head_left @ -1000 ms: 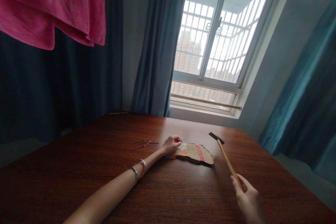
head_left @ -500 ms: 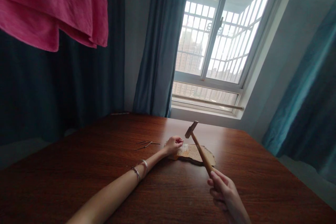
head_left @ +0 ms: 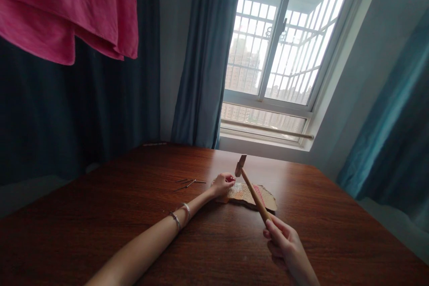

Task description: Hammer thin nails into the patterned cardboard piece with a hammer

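Note:
My right hand [head_left: 286,243] is closed round the lower end of a hammer's wooden handle. The hammer [head_left: 252,192] is tilted up and left, its metal head just above and right of my left fingertips. My left hand [head_left: 224,184] rests over the left end of a piece of cardboard [head_left: 271,202], thumb and fingers pinched on a thin nail [head_left: 235,182] held upright. Its lower tip is too small to make out. Many small holes and a pinkish-red patch mark the cardboard, whose edges are torn. The hammer handle crosses in front of it.
Several thin dark metal rods [head_left: 188,183] lie on the brown wooden table [head_left: 214,250], left of the cardboard. Behind the table are a barred window [head_left: 268,103] and blue curtains [head_left: 196,76]. A pink cloth [head_left: 97,4] hangs at upper left.
The hammer has shifted left, its head closer to my left fingertips and turned more upright. My left hand stays pinched in about the same spot on the cardboard.

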### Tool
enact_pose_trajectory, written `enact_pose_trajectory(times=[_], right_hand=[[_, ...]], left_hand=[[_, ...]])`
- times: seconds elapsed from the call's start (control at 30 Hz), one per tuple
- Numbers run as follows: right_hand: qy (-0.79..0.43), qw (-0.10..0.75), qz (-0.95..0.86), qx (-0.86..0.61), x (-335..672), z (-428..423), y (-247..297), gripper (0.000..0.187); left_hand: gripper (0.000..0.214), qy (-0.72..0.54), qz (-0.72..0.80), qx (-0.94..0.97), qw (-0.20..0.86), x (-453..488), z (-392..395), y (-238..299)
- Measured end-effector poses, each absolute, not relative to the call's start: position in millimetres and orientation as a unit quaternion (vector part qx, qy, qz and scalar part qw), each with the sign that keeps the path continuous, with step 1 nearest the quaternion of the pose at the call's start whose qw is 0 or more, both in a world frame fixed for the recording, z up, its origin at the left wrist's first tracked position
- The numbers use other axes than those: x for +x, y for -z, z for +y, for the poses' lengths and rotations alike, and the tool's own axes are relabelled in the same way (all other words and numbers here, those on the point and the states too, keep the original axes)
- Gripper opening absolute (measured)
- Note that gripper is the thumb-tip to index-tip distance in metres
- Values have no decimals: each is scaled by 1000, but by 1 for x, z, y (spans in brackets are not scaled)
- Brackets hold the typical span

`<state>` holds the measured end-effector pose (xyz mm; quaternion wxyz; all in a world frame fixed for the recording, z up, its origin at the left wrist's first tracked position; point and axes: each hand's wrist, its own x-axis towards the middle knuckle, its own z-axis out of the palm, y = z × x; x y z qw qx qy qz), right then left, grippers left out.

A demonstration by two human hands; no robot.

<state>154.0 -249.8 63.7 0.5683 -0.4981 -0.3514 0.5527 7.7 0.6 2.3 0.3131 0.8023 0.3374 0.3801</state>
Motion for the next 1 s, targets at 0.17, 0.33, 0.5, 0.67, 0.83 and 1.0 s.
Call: enact_pose_trajectory(times=[0.17,0.33,0.5,0.67,0.83,1.0], right_hand=[[-560,561,-363,-491,154,-252,-65,38],[-555,561,-361,-497,154,-251,-63,36],[-558,556,-366,-495,154,-251,-63,34],[-560,554,-370,-492,153,-252,-65,34],[-548,567,-352,-504,151,-251,-64,43],[-545,572,-356,-499,150,-252,-66,39]], left_hand=[[19,-377,341,804,309,8,2,-1],[17,-377,350,810,282,9,5,3],[16,-379,340,813,280,9,5,3],[17,-373,347,811,286,9,3,1],[16,-370,354,807,294,9,2,0],[15,-373,347,811,287,9,2,0]])
